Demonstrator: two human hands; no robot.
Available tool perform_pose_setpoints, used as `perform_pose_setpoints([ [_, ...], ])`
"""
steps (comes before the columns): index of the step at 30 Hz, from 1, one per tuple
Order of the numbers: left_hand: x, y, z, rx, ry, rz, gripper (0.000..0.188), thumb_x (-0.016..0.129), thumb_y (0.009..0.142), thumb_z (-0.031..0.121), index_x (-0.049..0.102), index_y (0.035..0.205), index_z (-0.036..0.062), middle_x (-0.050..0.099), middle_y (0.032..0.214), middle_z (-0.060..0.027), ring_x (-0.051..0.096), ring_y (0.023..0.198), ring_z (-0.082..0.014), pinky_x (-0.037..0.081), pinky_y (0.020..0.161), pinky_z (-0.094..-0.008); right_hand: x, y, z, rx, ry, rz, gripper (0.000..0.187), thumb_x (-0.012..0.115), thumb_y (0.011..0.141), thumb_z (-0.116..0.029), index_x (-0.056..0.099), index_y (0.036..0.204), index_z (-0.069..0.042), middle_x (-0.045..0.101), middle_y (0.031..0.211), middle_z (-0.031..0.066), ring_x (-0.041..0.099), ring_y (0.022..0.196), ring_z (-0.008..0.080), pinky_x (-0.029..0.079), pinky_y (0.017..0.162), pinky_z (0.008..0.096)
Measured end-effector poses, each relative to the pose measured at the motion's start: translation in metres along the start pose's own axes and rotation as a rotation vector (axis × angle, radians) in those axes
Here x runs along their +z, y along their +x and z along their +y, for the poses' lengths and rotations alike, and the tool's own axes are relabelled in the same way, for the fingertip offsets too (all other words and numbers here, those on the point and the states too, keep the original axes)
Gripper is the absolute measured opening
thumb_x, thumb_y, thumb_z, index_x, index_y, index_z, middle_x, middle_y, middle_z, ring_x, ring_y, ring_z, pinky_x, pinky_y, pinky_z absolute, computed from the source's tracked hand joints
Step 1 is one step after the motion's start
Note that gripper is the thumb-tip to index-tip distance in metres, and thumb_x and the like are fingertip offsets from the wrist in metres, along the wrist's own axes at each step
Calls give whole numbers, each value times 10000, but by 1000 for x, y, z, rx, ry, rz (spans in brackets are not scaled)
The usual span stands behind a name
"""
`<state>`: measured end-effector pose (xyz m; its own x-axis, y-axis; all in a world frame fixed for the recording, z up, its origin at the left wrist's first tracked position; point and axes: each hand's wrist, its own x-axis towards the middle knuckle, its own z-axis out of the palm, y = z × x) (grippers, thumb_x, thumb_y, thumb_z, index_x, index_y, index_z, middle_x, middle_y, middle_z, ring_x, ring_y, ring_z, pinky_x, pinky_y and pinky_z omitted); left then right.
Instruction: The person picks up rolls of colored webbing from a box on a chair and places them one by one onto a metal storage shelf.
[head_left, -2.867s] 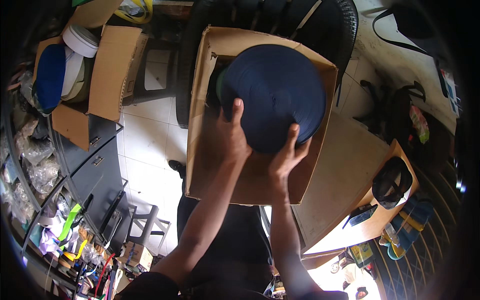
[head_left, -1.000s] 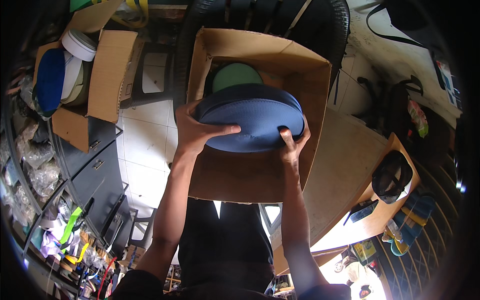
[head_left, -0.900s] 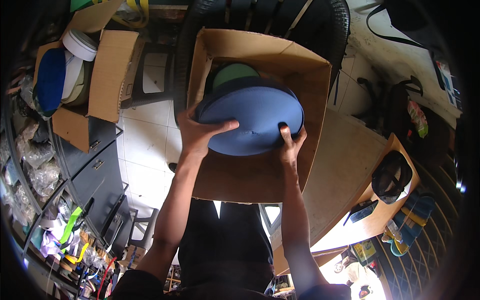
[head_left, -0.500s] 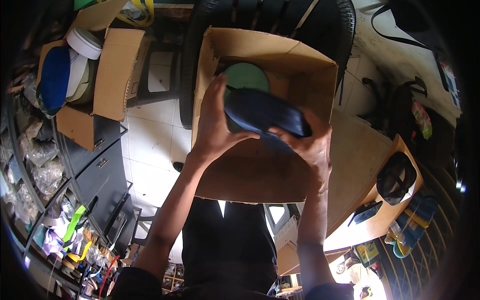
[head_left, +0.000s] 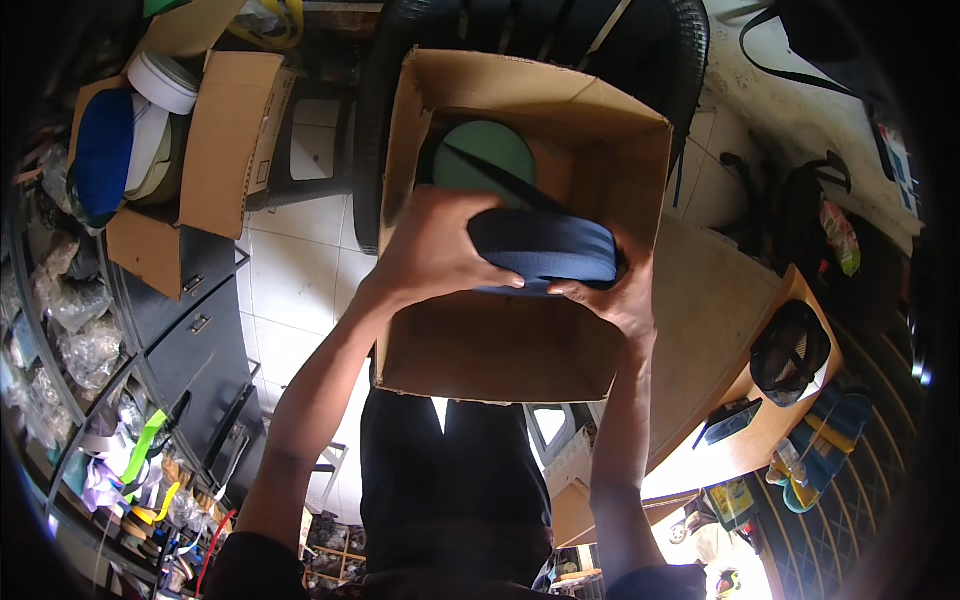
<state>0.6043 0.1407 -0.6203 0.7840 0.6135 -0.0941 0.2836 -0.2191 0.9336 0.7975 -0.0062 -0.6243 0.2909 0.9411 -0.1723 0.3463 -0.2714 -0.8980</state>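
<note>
Both hands grip a dark blue roll of webbing [head_left: 548,250] above an open cardboard box [head_left: 490,350]. My left hand [head_left: 430,245] clasps its left end, thumb along the near lower edge. On the right end, my right hand [head_left: 627,285] has its thumb at the front and its other fingers partly hidden behind. Inside the box, toward the back left, lies a round green roll [head_left: 490,150]. A dark strip [head_left: 500,178] crosses over the green roll and runs to the blue roll; I cannot tell whether it is its loose end.
The box rests on a black chair [head_left: 480,30]. At the left, another open carton [head_left: 230,140] holds blue and white rolls [head_left: 165,82]. Shelves with plastic-wrapped goods [head_left: 85,320] stand far left. On the right are a wooden table [head_left: 715,300] and a black mesh cap [head_left: 790,355].
The blue roll has turned in my hands, from slanting to nearly level, its ribbed edge now facing me. My left hand has lowered and closed in on its left end.
</note>
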Motion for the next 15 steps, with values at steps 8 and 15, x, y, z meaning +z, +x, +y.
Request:
perform_pose_setpoints([
  [8,-23,-24,8,-250,-202,51,523,930,518,250,701,903,-20,722,848,-113,700,774,-193,540,742,-302,-3,-16,37,-32,-18,79,721,937,500,-415,643,948,68,687,799,156,687,738,243,545,688,334],
  [15,-25,-78,49,-138,74,101,463,918,585,253,708,908,-3,722,834,-111,711,740,-171,558,668,-288,24,-50,32,-216,118,150,786,929,483,-513,626,947,43,650,777,126,653,682,217,524,633,324],
])
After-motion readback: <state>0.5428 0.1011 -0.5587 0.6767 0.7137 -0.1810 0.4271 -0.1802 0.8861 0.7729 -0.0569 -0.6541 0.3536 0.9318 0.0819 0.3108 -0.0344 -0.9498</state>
